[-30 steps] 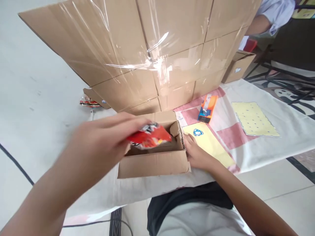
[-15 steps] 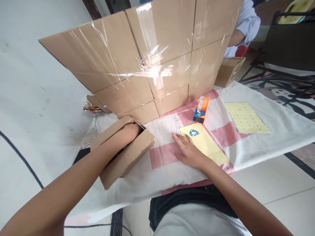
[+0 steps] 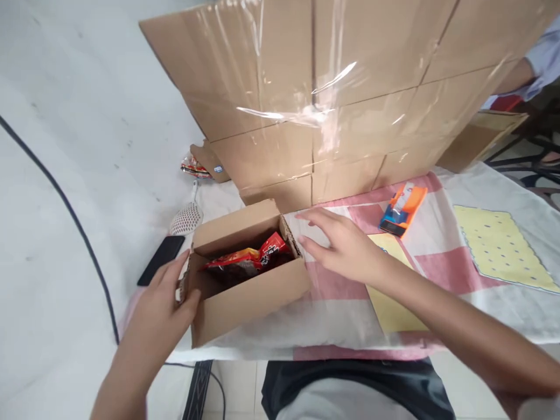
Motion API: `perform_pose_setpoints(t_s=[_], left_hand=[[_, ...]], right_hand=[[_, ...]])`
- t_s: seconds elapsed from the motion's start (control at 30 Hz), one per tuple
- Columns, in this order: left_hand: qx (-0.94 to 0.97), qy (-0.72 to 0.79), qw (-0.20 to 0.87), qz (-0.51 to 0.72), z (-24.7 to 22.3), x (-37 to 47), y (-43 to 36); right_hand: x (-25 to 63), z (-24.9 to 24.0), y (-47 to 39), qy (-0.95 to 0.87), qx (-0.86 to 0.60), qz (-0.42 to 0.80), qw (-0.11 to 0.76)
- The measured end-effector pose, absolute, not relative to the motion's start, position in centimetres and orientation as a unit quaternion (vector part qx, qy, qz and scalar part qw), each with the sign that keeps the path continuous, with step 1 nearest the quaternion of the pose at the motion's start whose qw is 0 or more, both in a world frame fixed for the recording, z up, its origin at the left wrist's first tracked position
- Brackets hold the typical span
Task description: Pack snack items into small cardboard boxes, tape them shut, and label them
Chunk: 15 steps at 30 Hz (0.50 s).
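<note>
An open cardboard box [image 3: 251,306] stands on the cloth-covered table, its flaps raised. Inside lies a red and dark plastic packet [image 3: 258,256], partly hidden by the box walls. My left hand [image 3: 168,294] grips the box's left end, thumb at the near corner and fingers along the outer side. Just off the right end, my right hand [image 3: 335,239] hovers with fingers apart, holding nothing. Under the right forearm lies a plain yellow sheet [image 3: 389,303], partly covered. Beyond it is an orange and blue packet [image 3: 405,210].
A tall taped cardboard panel [image 3: 363,116] rises behind the box. Left of the box are a black phone [image 3: 161,260] and a white perforated ladle [image 3: 187,219]. A dotted yellow sheet [image 3: 505,245] lies at right. Another person's sleeve [image 3: 545,61] shows behind the panel.
My left hand has come out of the box and now holds its left end. My right hand has lifted off the yellow sheet toward the box. The view has shifted left.
</note>
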<state>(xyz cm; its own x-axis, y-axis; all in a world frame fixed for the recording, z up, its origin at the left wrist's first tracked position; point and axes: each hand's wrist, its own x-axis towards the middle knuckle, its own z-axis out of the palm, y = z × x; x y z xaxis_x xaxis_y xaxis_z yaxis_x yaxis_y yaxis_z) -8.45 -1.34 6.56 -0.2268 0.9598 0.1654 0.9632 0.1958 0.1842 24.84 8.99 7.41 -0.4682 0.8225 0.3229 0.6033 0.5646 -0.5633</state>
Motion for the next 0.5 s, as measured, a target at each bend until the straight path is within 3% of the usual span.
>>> perform_pose_setpoints(t_s=[0.13,0.2,0.33,0.5], left_hand=[[-0.502,-0.828,-0.005,-0.251,4.2,-6.3,-3.1],[-0.474,-0.823,0.002,-0.313,3.3,-4.9,-3.9],[-0.469,-0.79,0.017,-0.395,1.6,-2.5,-5.9],[-0.514,-0.751,0.062,-0.41,-0.3,0.6,-8.3]], right_hand=[[18.3,10.3,12.2,-0.872,-0.482,0.088,-0.003],[16.4,10.1,13.0,-0.872,-0.476,0.061,-0.094],[15.2,8.4,13.4,-0.871,-0.478,-0.001,-0.115],[14.4,6.4,13.1,-0.84,-0.524,-0.093,-0.107]])
